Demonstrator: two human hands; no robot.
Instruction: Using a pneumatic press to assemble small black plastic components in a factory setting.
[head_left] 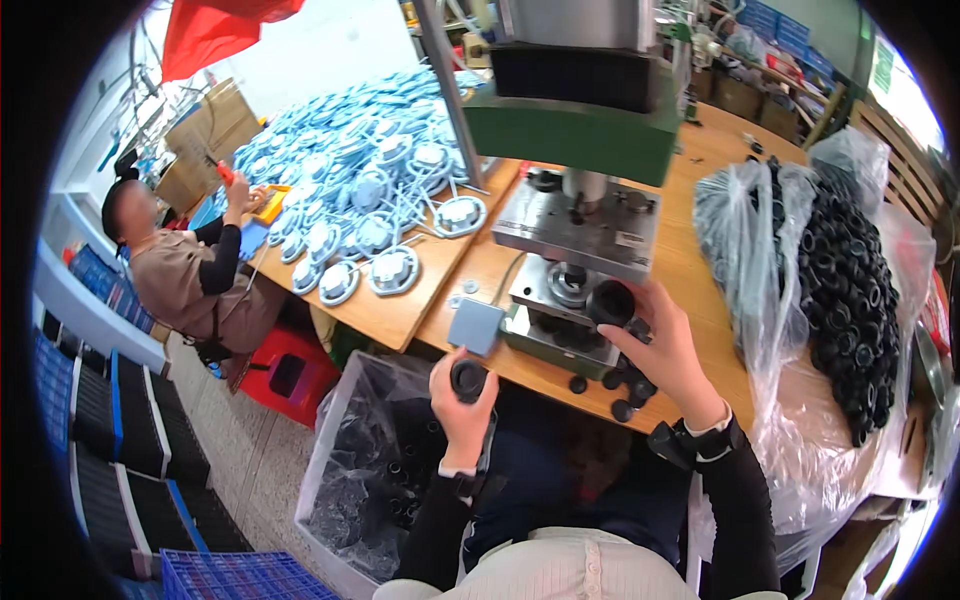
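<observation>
My left hand [463,424] is closed around a black ring-shaped cap [468,381], held over the front edge of the bench. With my right hand [670,350] I grip a second black cup-shaped cap [610,303] between thumb and fingers, at the right of the press's lower die [568,284]. The upper metal block [580,228] of the green bench press [570,135] stands above the die. Several loose black caps [622,410] lie on the wood below my right hand. A grey-blue box [476,326] sits left of the press base.
Plastic bags full of black caps [850,310] cover the right side. A lined bin [345,470] with black pieces stands below left. Light-blue round parts with straps [370,190] are heaped on the neighbouring table [415,300], where another person [190,270] sits. Blue crates [235,578] stand at lower left.
</observation>
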